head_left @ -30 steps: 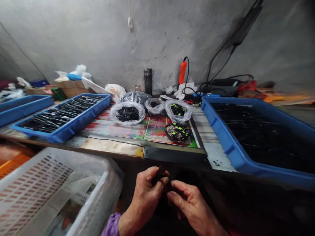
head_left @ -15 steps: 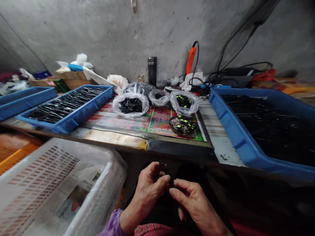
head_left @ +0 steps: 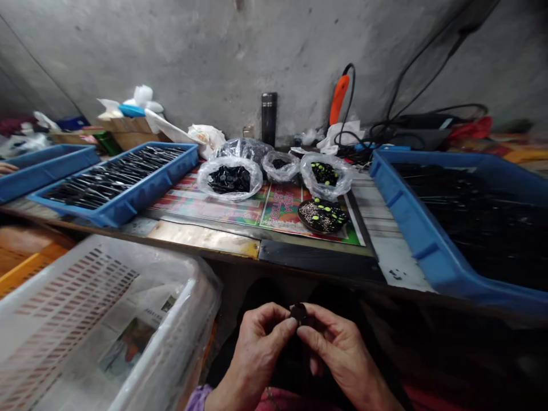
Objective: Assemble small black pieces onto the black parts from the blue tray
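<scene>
Above my lap, in front of the table edge, my left hand [head_left: 263, 342] and my right hand [head_left: 340, 345] meet fingertip to fingertip. Between them they pinch a small round black piece [head_left: 298, 311], thumbs on the near side. Whether anything else is joined to it below is hidden against the dark clothing. Beyond the hands, on the table, a shallow dish [head_left: 305, 221] carries tiny metal bits with black and lime-green pieces. Behind it stand a plastic bag of black and green pieces [head_left: 325, 176], a smaller bag [head_left: 280, 166] and a bag of black discs [head_left: 230, 180].
A blue tray [head_left: 115, 217] of slim black-and-silver rods lies left, a large blue tray [head_left: 422, 245] of black parts right. A plastic-lined white basket [head_left: 171, 337] stands lower left. At far left another person's hand [head_left: 7, 168] touches a blue tray. An orange tool [head_left: 339, 100] leans on the wall.
My left fingers, raised holding a small dark piece, have come down to my right fingertips; the round black piece now shows between both hands. Another person's hand has appeared at far left.
</scene>
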A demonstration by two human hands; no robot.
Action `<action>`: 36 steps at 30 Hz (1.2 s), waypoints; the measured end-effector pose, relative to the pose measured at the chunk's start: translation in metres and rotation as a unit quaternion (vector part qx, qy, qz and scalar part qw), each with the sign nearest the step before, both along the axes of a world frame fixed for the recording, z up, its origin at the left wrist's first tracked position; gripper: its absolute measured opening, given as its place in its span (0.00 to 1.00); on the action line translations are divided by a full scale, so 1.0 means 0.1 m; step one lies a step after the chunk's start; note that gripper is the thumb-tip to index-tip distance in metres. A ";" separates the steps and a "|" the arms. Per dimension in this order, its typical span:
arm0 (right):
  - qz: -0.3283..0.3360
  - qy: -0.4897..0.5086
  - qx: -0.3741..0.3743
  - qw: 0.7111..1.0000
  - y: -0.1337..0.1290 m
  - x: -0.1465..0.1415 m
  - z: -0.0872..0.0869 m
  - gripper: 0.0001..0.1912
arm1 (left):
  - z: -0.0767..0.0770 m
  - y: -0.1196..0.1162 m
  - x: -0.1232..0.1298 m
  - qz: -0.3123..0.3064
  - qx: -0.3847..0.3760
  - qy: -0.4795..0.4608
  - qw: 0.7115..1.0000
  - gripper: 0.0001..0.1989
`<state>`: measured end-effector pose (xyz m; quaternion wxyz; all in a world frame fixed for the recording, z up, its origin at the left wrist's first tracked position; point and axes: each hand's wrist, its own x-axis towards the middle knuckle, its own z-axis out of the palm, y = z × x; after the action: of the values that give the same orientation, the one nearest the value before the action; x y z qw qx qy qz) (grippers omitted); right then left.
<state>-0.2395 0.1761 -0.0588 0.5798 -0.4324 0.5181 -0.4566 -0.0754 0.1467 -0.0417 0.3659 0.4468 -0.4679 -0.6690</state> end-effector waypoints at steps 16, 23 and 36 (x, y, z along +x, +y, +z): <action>-0.001 0.011 -0.049 0.999 0.01 0.02 -0.14 0.29 | -0.07 -0.01 -0.10 0.031 0.035 0.018 0.999 0.29; 0.052 0.030 -0.047 0.997 -0.05 -0.03 0.02 0.31 | -0.05 -0.02 -0.14 0.042 -0.009 -0.015 0.999 0.27; 0.011 0.164 -0.014 0.986 -0.12 -0.01 0.19 0.25 | -0.28 0.06 -0.15 0.025 -0.084 -0.063 0.994 0.17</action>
<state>-0.2406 0.1638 -0.0394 0.4858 -0.5153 0.5950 -0.3799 -0.0901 0.1526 -0.0694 0.3886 0.4669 -0.5333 -0.5887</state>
